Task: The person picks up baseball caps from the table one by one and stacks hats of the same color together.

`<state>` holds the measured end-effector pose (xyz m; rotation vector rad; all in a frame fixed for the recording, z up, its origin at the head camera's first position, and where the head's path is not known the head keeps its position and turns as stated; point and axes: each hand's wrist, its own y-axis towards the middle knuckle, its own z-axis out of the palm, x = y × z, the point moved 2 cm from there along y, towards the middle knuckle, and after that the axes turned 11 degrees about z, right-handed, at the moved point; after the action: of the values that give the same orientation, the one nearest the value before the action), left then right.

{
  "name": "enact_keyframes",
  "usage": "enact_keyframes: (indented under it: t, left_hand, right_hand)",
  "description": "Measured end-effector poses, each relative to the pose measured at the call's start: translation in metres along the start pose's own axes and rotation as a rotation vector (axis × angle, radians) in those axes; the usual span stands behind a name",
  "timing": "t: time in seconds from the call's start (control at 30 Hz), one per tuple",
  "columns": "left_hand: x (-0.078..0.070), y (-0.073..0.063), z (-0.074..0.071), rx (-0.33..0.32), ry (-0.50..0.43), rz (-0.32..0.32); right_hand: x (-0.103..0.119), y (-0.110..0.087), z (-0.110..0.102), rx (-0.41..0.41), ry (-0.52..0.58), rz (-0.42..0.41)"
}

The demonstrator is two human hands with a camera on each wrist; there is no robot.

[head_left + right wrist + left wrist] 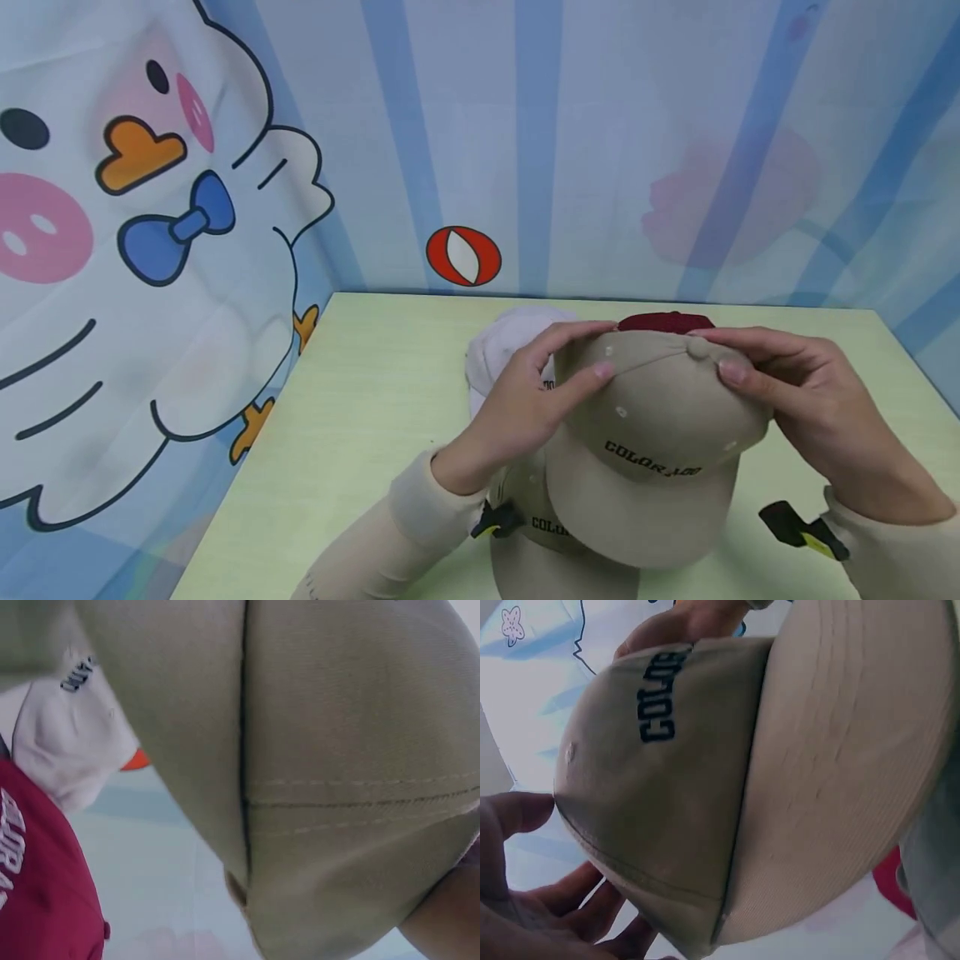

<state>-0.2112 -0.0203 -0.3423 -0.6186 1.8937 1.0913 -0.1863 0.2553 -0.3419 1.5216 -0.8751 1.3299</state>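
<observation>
Both hands hold up a beige baseball cap (652, 400) lettered COLORADO, its brim tilted down toward me. My left hand (525, 400) pinches the left side of the crown, thumb in front and fingers behind. On the opposite side my right hand (810, 400) grips near the top button, its thumb pressed on the crown. The left wrist view shows the same cap's brim (840, 765) close up, with left-hand fingers (585, 900) at the crown. Below the held cap, a second khaki cap (566, 575) lies on the table, partly covered by it.
A white cap (498, 350) lies at the back, left of the held cap. Behind the held cap shows the top of a dark red cap (663, 321), seen larger in the right wrist view (52, 877). The pale yellow table (360, 400) meets a printed cloth backdrop (480, 125).
</observation>
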Motion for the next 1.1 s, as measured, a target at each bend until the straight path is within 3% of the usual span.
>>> enact_keyframes:
  t: [0.2,0.37,0.5,0.63,0.77,0.97,1.1]
  left_hand:
    - [-0.004,-0.013,-0.008,0.088,0.104,-0.025]
    - [-0.003,-0.023,-0.012,0.207,0.152,0.010]
    - [0.001,-0.032,-0.016,0.304,0.164,0.033]
    - [0.007,-0.040,-0.019,0.352,0.160,0.033]
    - [0.017,-0.048,-0.020,0.390,0.151,-0.014]
    - [0.032,-0.060,-0.021,0.429,0.150,-0.106]
    - [0.040,-0.065,-0.020,0.441,0.176,-0.130]
  right_hand:
    - [-0.001,-0.003,0.021,0.067,-0.052,0.057]
    - [-0.005,-0.006,0.039,0.092,-0.141,0.068]
    - [-0.010,-0.010,0.052,0.071,-0.196,0.115]
    - [-0.016,-0.015,0.061,0.025,-0.273,0.182]
    - [-0.025,-0.017,0.068,0.026,-0.309,0.226]
    - [-0.039,-0.021,0.074,0.025,-0.261,0.345]
    - [-0.051,-0.023,0.077,0.016,-0.268,0.339]
